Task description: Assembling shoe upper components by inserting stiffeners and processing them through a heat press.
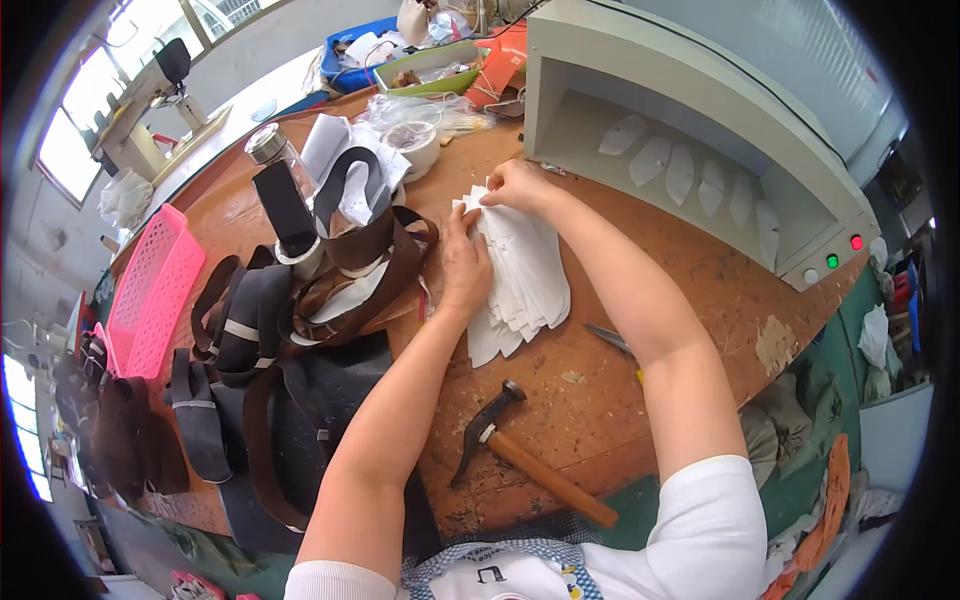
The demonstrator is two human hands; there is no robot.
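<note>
A fanned stack of white, leaf-shaped cut pieces [520,275] lies on the brown worktable [570,420], its layers spread toward me. My left hand [465,265] is at the stack's left edge, fingers closed on its upper left corner. At the far tip, my right hand [518,187] pinches the top of a white piece between thumb and fingers. Nearer to me rests a hammer [545,475] with a dark head and wooden handle. A pointed metal tool [607,337] is partly hidden beneath my right forearm.
A grey box-shaped machine [690,90] with lit buttons stands at the right, several white pieces inside. Dark straps [345,300] crowd the left, beside a bottle [285,195] and a pink basket [150,290]. Farther back are a tape roll [412,145] and a green tray [430,68].
</note>
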